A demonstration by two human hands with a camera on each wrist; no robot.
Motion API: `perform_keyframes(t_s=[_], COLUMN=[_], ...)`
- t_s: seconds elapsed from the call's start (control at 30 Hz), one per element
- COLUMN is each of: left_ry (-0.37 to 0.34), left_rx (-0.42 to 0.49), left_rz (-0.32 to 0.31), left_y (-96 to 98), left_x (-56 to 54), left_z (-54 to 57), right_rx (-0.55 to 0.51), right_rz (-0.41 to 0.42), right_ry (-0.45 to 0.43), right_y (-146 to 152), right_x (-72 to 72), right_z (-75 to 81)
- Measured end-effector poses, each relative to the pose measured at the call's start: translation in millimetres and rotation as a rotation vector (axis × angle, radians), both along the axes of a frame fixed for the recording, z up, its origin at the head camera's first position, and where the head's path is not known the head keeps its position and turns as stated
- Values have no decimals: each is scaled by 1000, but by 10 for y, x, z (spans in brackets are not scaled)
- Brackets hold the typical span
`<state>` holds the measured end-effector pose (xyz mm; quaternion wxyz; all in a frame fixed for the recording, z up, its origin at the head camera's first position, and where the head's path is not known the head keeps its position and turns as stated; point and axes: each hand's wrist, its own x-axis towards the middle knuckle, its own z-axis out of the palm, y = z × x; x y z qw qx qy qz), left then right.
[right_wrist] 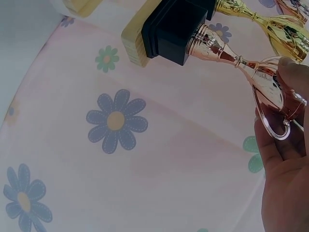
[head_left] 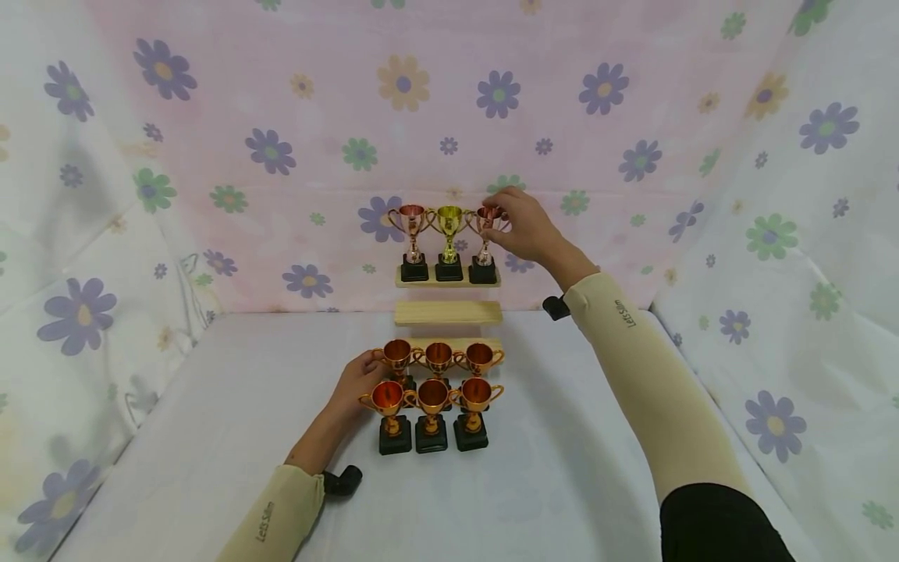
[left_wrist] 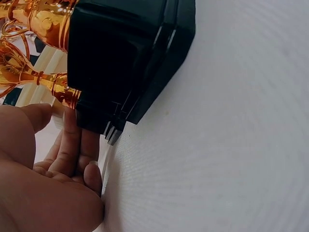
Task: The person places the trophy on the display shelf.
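Note:
My right hand [head_left: 525, 226] pinches the cup of a rose-gold trophy [head_left: 483, 272] at the right end of the top wooden shelf [head_left: 448, 284]. Its black base sits on the shelf's end, as the right wrist view shows. Left of it stand a yellow-gold trophy [head_left: 449, 226] and another rose-gold trophy [head_left: 413, 228]. Down on the table, my left hand [head_left: 354, 388] lies beside the left end of several orange-gold trophies [head_left: 431, 398] set in two rows. In the left wrist view, its fingers [left_wrist: 72, 145] extend loosely close by a black base [left_wrist: 125, 58].
Below the top shelf are a middle wooden shelf [head_left: 448, 313] and a lower one [head_left: 453, 342], partly hidden by the back-row trophies. White cloth [head_left: 562, 468] covers the table. Flower-print fabric [head_left: 281, 234] hangs behind and on both sides.

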<state>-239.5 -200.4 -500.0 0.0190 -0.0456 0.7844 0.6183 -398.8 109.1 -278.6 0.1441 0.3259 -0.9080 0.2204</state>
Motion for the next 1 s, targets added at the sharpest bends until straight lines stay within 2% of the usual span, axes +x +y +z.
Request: perform_keyframes(t_s=[0.23,0.67,0.87,1.0], left_ry=[4,18,23,17], left_rx=[4,-1,26,0], left_rz=[-5,-10,-11,-12], left_y=[-2,-8,-16,-11], left_x=[-4,-13,-19,-26], left_z=[-9,-20,-29,-33], right_rx=[-3,-24,-80,-154], right_rz=[0,21,22,22], right_ry=[-23,3,90,158], right_y=[-26,-20,21,72], right_x=[13,17,35,56], right_z=[10,-9,-39,-87])
